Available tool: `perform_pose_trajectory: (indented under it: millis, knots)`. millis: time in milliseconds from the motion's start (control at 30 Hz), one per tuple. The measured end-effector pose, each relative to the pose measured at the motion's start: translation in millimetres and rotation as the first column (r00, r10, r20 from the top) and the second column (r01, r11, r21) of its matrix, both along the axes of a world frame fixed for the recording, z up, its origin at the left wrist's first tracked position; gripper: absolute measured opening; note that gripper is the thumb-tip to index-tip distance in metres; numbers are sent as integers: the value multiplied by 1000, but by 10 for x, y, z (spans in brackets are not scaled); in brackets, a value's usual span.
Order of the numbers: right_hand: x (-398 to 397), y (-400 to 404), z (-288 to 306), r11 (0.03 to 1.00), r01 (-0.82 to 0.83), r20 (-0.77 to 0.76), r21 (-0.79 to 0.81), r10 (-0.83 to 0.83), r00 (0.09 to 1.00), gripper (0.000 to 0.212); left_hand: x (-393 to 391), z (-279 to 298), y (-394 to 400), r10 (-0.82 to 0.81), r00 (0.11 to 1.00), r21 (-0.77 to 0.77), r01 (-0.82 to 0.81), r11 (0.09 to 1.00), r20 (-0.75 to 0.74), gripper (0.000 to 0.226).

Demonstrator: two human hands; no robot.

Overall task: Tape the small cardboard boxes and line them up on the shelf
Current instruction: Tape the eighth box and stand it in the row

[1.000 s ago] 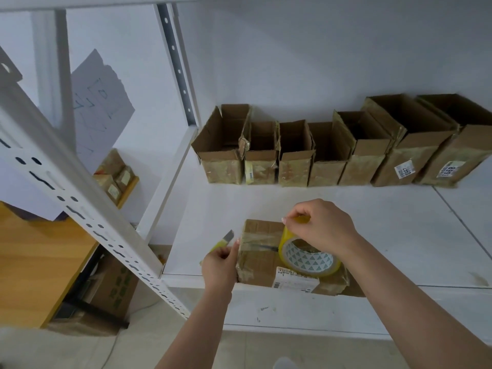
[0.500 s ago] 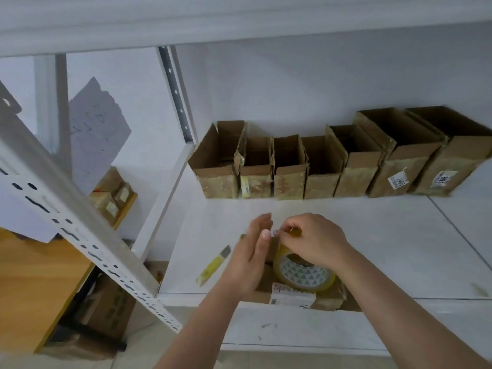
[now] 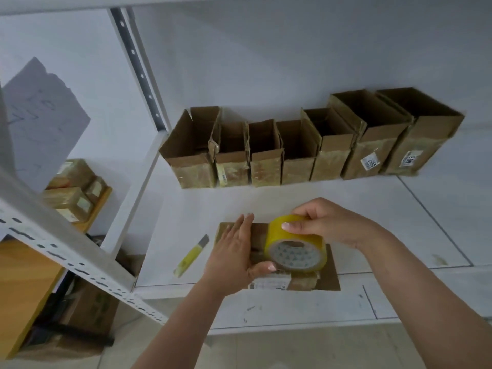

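A small cardboard box (image 3: 328, 272) lies at the front edge of the white shelf (image 3: 372, 230). My left hand (image 3: 233, 255) presses flat on the box's top with straight fingers, thumb under the tape roll. My right hand (image 3: 323, 222) grips a yellow tape roll (image 3: 294, 246) and holds it just above the box, to the right of my left hand. Several open cardboard boxes (image 3: 300, 153) stand in a row against the back wall.
A yellow utility knife (image 3: 190, 257) lies on the shelf left of the box. A perforated white upright (image 3: 66, 251) slants across the left foreground. Taped parcels (image 3: 73, 193) sit on a wooden desk (image 3: 24, 291) beyond the shelf's left side.
My left hand has moved from the box's left side onto its top and now lies flat. My right hand has lifted the tape roll and tilted it up.
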State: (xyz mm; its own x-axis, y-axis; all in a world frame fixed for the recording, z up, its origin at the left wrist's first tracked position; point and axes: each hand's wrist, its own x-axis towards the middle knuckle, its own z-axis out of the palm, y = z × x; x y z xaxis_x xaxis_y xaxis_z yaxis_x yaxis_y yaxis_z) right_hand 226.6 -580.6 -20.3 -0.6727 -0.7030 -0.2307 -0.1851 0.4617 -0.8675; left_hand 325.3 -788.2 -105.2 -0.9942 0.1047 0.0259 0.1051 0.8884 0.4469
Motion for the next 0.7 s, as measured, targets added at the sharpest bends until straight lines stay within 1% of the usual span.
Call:
perform_pose_trajectory:
  millis: [100, 167, 267, 367, 467, 567, 700]
  knots:
    - [-102, 227, 137, 970, 86, -255, 227, -26, 967, 58, -32, -19, 9, 22, 999, -126, -16, 992, 46, 142]
    - [-141, 405, 137, 937, 161, -302, 309, -64, 951, 58, -50, -29, 27, 35, 997, -187, -20, 982, 73, 141]
    - [-109, 541, 13, 880, 251, -351, 403, -105, 931, 55, -76, -48, 47, 45, 995, -232, -24, 972, 88, 142]
    - [-45, 561, -113, 856, 318, -404, 408, -143, 903, 54, -88, -61, 66, 36, 995, -289, -7, 957, 95, 146]
    - [-9, 599, -179, 847, 358, -410, 394, -186, 893, 57, -91, -68, 75, 44, 997, -307, -23, 952, 63, 142]
    - [12, 601, -258, 829, 371, -415, 419, -189, 890, 62, -90, -69, 76, 43, 998, -311, -28, 950, 43, 139]
    - [41, 602, -368, 805, 405, -413, 432, -222, 883, 63, -101, -76, 72, 37, 999, -333, -26, 943, 27, 137]
